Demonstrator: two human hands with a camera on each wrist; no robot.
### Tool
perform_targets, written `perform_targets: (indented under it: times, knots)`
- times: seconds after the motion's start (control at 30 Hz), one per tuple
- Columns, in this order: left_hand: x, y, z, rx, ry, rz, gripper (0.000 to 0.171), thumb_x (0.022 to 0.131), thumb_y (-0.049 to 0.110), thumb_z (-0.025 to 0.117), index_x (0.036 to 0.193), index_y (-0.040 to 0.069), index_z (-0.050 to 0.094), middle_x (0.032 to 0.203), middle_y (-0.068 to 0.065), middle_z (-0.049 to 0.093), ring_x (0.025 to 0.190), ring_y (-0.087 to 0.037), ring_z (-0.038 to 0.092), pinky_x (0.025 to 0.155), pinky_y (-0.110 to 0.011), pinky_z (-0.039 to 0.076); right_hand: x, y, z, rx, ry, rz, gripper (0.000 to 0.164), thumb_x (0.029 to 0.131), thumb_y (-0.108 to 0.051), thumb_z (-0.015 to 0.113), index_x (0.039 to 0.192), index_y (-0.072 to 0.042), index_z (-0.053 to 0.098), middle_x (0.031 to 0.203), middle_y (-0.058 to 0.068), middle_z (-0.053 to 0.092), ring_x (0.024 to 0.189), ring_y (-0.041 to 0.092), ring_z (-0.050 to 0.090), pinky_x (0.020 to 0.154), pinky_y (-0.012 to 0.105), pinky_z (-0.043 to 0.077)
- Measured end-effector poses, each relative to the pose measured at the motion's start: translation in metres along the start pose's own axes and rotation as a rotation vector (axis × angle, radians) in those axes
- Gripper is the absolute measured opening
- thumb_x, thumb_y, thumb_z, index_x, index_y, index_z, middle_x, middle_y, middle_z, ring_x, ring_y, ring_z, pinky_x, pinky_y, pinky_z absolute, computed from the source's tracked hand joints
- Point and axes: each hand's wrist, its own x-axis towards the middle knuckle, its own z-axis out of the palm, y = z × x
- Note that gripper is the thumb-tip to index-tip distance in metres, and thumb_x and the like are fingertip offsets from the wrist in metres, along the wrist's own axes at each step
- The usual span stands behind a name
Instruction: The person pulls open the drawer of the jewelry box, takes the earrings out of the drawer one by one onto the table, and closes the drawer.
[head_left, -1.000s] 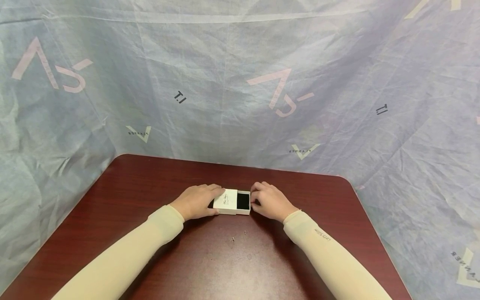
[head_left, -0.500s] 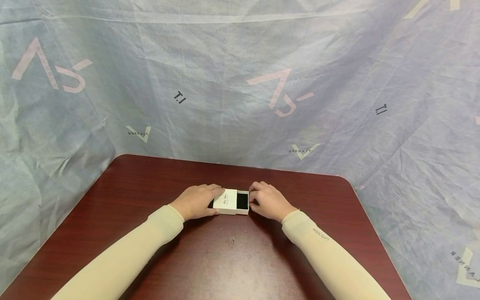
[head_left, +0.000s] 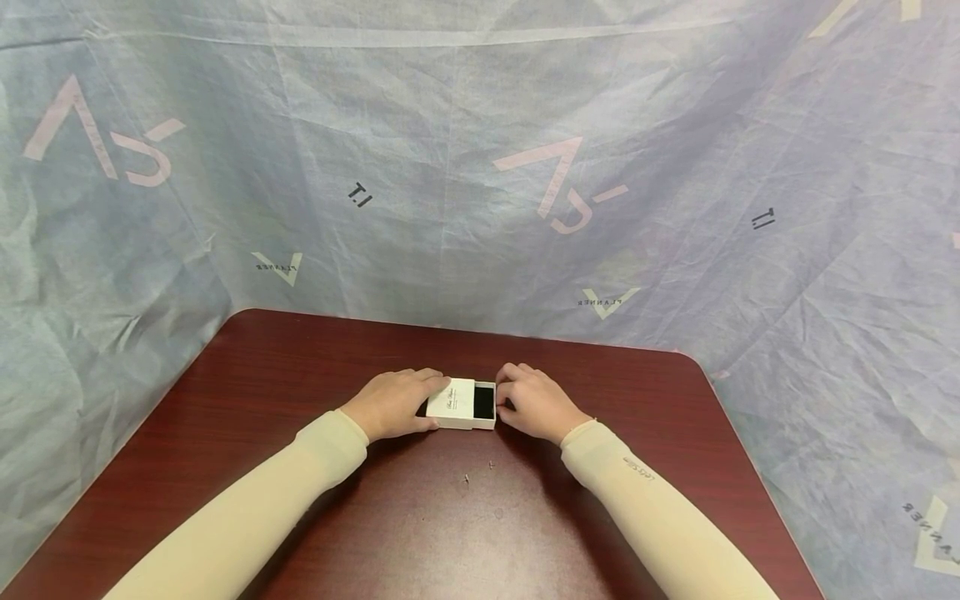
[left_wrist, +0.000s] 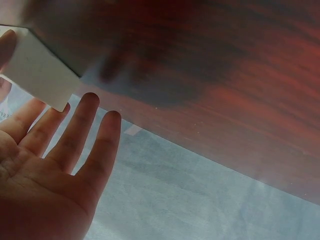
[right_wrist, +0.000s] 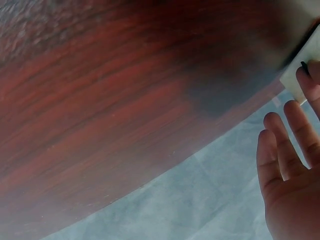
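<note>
A small white slide-out box [head_left: 456, 404] with dark printing on its lid lies on the table. Its drawer [head_left: 484, 424] sticks out partway to the right, showing a black lining [head_left: 483, 402]. My left hand [head_left: 393, 404] grips the outer sleeve at its left end, thumb at the near side and fingers at the far side. At the drawer's end, the thumb and index finger of my right hand [head_left: 542, 404] pinch a short black tab [right_wrist: 304, 68], seen in the right wrist view. Its other fingers stand apart, loosely bent.
Two tiny metallic pieces, a nearer one [head_left: 466, 478] and a farther one [head_left: 491, 464], lie on the dark red table [head_left: 420, 533] in front of the box. They are too small to identify. A printed grey cloth [head_left: 450, 167] hangs around the table's far edge and sides.
The right hand has shifted slightly left, and the drawer has slid a little further into the sleeve, so less black lining shows. The left hand and the sleeve have stayed put.
</note>
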Motion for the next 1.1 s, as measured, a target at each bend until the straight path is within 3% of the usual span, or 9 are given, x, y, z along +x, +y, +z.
perform_targets:
  times: [0.17, 0.33, 1.1]
  knots:
    - [-0.002, 0.008, -0.008, -0.001, -0.025, -0.032, 0.074, 0.103, 0.037, 0.092, 0.168, 0.014, 0.065, 0.167, -0.010, 0.070, 0.145, -0.036, 0.076, 0.117, -0.056, 0.065, 0.002, 0.000, 0.001, -0.001, 0.014, -0.005, 0.008, 0.103, -0.013, 0.088, 0.100, -0.021, 0.089, 0.132, 0.003, 0.073, 0.114, 0.024, 0.069, 0.099, 0.048, 0.063]
    - [-0.003, 0.010, -0.010, 0.030, -0.042, -0.048, 0.076, 0.104, 0.040, 0.092, 0.170, 0.015, 0.063, 0.170, -0.009, 0.069, 0.148, -0.034, 0.075, 0.119, -0.054, 0.065, 0.004, 0.000, 0.003, 0.000, 0.024, 0.001, 0.006, 0.103, -0.015, 0.088, 0.102, -0.021, 0.090, 0.143, 0.006, 0.070, 0.119, 0.027, 0.071, 0.105, 0.050, 0.064]
    - [-0.002, 0.008, -0.009, 0.005, -0.055, -0.047, 0.078, 0.103, 0.039, 0.093, 0.170, 0.014, 0.063, 0.172, -0.011, 0.067, 0.150, -0.037, 0.073, 0.120, -0.056, 0.064, 0.011, -0.005, 0.011, 0.041, 0.025, 0.019, 0.007, 0.104, -0.015, 0.086, 0.103, -0.020, 0.090, 0.161, 0.010, 0.066, 0.131, 0.031, 0.074, 0.112, 0.053, 0.064]
